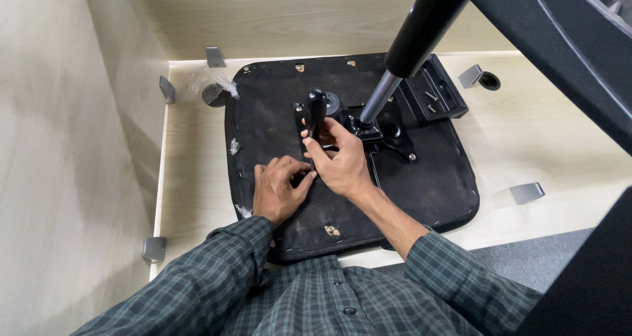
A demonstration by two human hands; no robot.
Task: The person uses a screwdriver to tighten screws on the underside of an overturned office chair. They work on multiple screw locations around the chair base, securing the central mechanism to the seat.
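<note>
Your right hand (339,161) is clamped on the black-handled screwdriver (316,111), upright on the black metal mechanism plate (368,129) of the overturned black fabric seat (421,178); your left hand's (280,188) fingertips pinch at its tip. A tilted driver could slip and jab them.

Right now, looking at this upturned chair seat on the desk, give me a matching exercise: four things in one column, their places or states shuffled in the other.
Things:
1. left hand
2. right hand
3. gas lift cylinder
4. black round cap

Places or states:
A. stands up from the metal plate at the seat's middle
B. lies on the desk, right of the seat
C. rests flat on the seat underside
D. fingers closed round a black tool handle

Pairs: 1-C, 2-D, 3-A, 4-B
</note>
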